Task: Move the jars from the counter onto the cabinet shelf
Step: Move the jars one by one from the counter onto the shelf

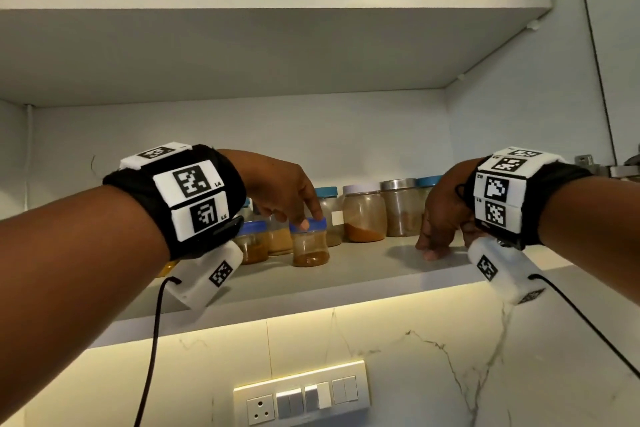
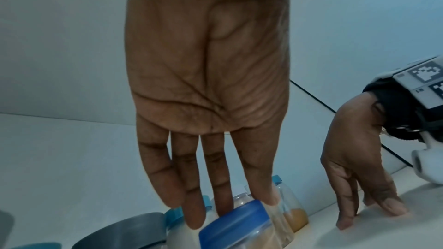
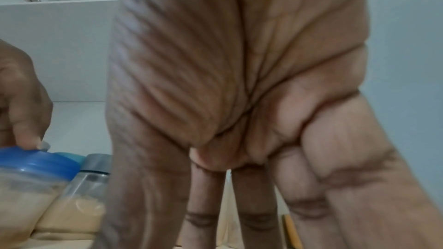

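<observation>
Two hands up at the cabinet shelf, jars in a row.

The left hand [image 1: 284, 189] has straight fingers, and its fingertips [image 2: 195, 221] touch the blue lid of a small spice jar [image 1: 309, 242] standing upright on the cabinet shelf [image 1: 363, 263]. It holds nothing. The right hand [image 1: 445, 215] is loose and holds nothing, with fingertips resting on the bare shelf, apart from the jars. More jars [image 1: 363, 215] stand behind, near the back wall, one with a steel lid [image 1: 398, 185].
</observation>
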`<move>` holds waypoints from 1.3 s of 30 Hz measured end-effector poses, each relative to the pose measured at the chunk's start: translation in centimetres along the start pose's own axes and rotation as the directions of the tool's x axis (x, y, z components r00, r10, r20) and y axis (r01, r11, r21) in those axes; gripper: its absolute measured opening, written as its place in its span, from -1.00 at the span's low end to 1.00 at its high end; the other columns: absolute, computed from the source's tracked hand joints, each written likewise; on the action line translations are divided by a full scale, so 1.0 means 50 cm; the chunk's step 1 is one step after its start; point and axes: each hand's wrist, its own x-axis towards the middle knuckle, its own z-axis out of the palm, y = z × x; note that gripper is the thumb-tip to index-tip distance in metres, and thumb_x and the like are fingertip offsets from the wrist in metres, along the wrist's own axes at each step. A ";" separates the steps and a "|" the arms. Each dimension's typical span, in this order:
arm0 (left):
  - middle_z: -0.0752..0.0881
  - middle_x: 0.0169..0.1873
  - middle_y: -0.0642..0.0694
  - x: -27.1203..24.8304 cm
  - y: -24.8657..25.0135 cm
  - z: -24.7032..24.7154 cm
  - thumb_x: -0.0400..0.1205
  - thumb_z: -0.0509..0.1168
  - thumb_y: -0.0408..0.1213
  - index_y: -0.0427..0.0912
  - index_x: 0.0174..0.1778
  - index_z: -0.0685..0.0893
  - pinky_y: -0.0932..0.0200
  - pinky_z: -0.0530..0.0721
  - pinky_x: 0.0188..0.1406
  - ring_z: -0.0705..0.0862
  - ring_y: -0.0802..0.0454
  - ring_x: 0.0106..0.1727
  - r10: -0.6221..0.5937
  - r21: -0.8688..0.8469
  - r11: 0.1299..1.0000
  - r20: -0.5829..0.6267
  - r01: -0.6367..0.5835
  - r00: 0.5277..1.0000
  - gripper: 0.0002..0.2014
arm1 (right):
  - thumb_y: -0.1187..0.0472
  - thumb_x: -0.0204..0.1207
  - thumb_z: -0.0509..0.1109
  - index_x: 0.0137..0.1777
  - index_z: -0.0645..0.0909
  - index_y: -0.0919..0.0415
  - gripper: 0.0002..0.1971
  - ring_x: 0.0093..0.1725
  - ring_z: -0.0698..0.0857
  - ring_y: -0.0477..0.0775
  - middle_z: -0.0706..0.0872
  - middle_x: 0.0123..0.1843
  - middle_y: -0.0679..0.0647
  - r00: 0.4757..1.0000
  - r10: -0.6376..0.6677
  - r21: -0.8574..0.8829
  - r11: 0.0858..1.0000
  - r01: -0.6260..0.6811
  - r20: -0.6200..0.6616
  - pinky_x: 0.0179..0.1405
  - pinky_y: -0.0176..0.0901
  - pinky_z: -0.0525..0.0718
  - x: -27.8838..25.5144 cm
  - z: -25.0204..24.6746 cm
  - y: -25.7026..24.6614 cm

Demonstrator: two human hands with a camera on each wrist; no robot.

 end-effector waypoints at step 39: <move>0.84 -0.30 -0.20 0.120 0.013 -0.024 0.26 0.58 -0.31 -0.15 -0.42 0.81 0.03 0.79 -0.05 0.82 -0.14 -0.13 -0.267 -0.145 0.953 0.015 0.267 0.963 -0.92 | -0.07 0.47 0.46 0.03 0.71 0.10 -0.73 -0.32 0.66 0.12 0.79 -0.09 0.13 0.659 0.060 0.550 0.609 0.571 -0.750 -0.34 -0.16 0.63 0.212 -0.110 0.202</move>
